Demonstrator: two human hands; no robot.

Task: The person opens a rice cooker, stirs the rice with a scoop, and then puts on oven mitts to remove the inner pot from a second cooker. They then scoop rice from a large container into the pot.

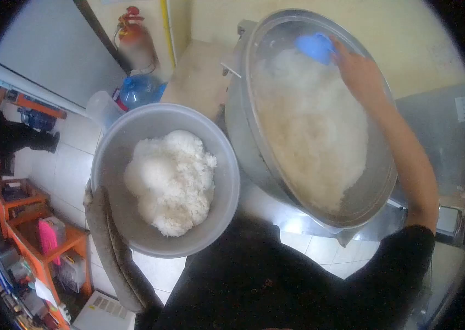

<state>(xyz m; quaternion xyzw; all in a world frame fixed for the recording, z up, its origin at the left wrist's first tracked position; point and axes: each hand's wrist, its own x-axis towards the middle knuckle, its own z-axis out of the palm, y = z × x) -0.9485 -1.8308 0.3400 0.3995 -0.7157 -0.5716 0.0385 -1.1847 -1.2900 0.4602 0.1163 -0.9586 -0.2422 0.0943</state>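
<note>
My right hand (pixel 348 60) is closed on a blue plastic scoop (pixel 314 48), held over the far part of a large metal pot (pixel 238 132). White cooked rice (pixel 320 126) fills much of that pot, and steam hazes the view. To the left stands a grey plastic basin (pixel 227 181) with a clumped mound of rice (pixel 172 181) in it. My left hand (pixel 96 206), covered by a grey-brown mitt, grips the basin's left rim; its fingers are hidden inside the cloth.
A red fire extinguisher (pixel 136 49) is by the wall, with a blue water jug (pixel 139 91) and a clear plastic container (pixel 103 110) behind the basin. Orange shelving (pixel 45 236) stands at the left. A person in dark clothing (pixel 7 132) is at the far left.
</note>
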